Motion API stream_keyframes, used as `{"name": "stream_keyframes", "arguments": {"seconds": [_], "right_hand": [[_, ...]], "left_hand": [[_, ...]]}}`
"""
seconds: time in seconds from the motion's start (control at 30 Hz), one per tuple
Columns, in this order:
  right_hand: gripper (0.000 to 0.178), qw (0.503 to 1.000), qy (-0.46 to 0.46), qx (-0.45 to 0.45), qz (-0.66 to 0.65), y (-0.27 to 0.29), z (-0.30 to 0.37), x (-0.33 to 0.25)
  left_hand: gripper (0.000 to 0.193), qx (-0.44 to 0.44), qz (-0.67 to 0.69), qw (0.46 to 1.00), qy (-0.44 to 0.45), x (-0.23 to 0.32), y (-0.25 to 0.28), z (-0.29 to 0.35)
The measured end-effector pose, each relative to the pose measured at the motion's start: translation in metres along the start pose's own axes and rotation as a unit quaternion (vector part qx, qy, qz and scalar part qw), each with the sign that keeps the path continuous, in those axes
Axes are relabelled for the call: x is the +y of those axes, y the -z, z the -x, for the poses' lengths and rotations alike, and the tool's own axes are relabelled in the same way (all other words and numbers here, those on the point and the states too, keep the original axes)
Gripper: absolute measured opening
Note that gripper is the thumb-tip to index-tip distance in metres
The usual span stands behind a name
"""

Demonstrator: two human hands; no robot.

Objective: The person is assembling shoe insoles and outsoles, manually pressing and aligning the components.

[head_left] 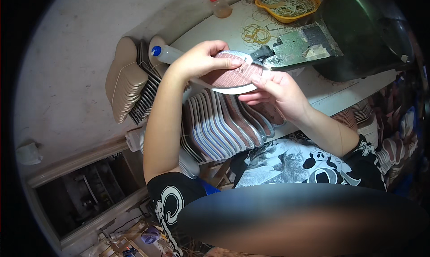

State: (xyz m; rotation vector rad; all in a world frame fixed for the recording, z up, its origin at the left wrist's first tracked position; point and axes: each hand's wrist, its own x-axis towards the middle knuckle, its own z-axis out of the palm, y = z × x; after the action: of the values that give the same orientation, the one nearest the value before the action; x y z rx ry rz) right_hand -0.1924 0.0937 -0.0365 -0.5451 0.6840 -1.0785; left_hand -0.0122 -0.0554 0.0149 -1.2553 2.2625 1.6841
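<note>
Both hands grasp a single reddish-brown insole (224, 78) with a pale rim, held up above the near side of the worktable (358, 89), just in front of the green machine bed (286, 49). The left hand (201, 62) reaches over its far left side, the thumb pressed flat on the checked face and the other fingers curled around the far edge, their tips hidden. The right hand (280, 89) pinches the right end, thumb on top near the rim and fingers bent underneath; how firmly they press cannot be told. A black machine part (263, 54) sits right beside the insole's far right edge. Below the held piece, a long row of insoles (219, 127) leans in overlapping order along the table's near edge, mostly pale-edged, with brown faces showing toward the right. Left of the left forearm stands a bundle of beige insoles (127, 89), bound with a thin band, next to dark-edged ones. A clear bottle with a blue cap (168, 54) lies tilted behind the left wrist. Farther back are a red-tipped squeeze bottle (220, 8), a loose coil of yellowish cord (256, 34) and a yellow plastic basket (289, 19) filled with pale cord.
</note>
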Motion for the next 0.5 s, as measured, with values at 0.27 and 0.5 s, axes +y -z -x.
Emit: {"name": "stream_keyframes", "arguments": {"seconds": [0.27, 0.5], "right_hand": [[0.035, 1.0, 0.016, 0.006, 0.015, 0.005, -0.006, -0.002], [0.031, 0.999, 0.011, -0.002, 0.05, 0.014, -0.013, -0.003]], "left_hand": [[0.035, 0.083, 0.061, 0.993, 0.049, 0.003, -0.023, 0.02], [0.044, 0.114, 0.058, 0.979, 0.158, 0.001, -0.036, 0.03]]}}
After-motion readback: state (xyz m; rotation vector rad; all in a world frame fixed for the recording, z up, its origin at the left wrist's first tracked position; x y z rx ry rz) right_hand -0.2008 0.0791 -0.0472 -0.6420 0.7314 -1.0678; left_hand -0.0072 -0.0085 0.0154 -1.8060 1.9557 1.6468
